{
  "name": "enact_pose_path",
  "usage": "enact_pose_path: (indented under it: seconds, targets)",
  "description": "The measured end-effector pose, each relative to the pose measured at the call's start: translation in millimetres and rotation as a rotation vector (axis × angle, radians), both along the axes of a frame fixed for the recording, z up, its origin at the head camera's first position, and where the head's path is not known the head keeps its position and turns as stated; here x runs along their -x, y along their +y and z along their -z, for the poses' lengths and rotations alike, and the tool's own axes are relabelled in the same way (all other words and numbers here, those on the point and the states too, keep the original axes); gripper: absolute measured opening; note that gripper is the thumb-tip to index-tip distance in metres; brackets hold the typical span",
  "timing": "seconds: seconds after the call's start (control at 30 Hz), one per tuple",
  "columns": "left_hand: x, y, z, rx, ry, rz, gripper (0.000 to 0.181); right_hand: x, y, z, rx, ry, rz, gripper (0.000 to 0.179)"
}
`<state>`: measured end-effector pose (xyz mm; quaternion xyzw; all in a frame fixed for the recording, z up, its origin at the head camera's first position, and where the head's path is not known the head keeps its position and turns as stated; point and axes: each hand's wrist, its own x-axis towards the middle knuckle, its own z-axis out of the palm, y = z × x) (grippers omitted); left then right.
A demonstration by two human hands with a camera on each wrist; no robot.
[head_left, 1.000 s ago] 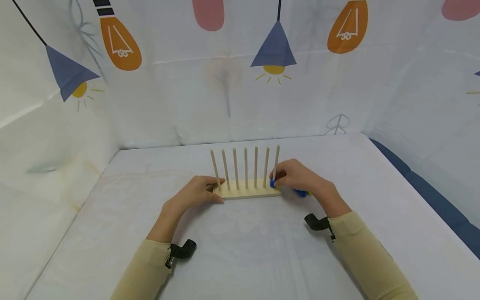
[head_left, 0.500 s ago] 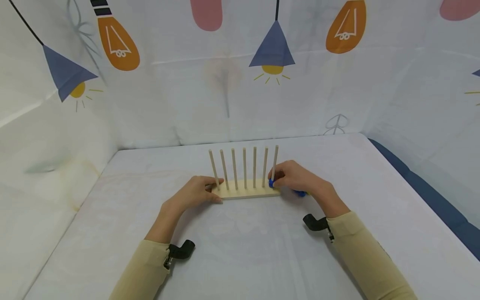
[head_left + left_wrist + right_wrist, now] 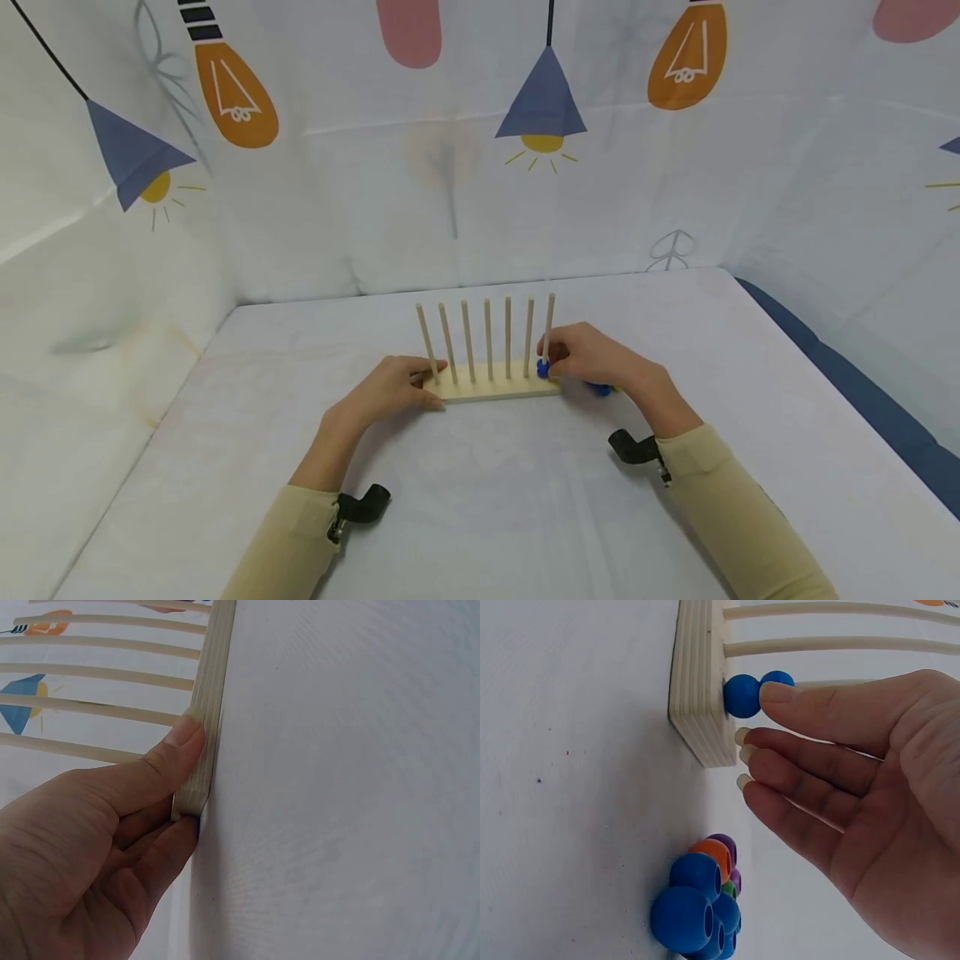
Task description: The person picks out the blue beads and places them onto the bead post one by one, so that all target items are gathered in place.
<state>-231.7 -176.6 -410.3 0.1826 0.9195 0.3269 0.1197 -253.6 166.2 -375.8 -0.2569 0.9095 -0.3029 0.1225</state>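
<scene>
Head: left hand [image 3: 386,390] at the left end of a pegged board [image 3: 498,387] on the table [image 3: 480,500], right hand [image 3: 600,352] at its rightmost peg [image 3: 550,321]. Left wrist: fingers [image 3: 169,851] clamped on that end. Right wrist: thumb [image 3: 832,706] touching one of that peg's two blue beads [image 3: 742,696]; I cannot tell whether pinching. Loose beads [image 3: 682,915] lie right of the board.

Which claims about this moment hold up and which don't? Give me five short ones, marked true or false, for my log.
1. The left hand grips the left end of the wooden base. True.
2. The wooden base has only four pegs. False: it has seven.
3. The right hand has its thumb on a blue bead at the rightmost peg. True.
4. All the loose beads are blue. False: an orange bead and a purple bead show too.
5. The loose beads lie past the base's right end. True.
</scene>
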Motion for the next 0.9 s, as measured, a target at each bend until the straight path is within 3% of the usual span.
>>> enact_pose_path:
  seconds: [0.3, 0.67, 0.9]
  targets:
    - [-1.0, 1.9, 4.6, -0.03, -0.007, 0.001, 0.061, -1.3, 10.9, -6.1, -0.048, 0.059, 0.022, 0.015]
    - [-1.4, 0.3, 2.8, -0.027, 0.007, 0.007, 0.062, 4.0, 20.8, -2.4, -0.033, 0.044, 0.086, 0.03]
    - [-0.7, -1.8, 2.3, -0.013, 0.015, 0.0, 0.063, 6.8, 26.2, -5.0, -0.034, 0.058, 0.12, 0.031]
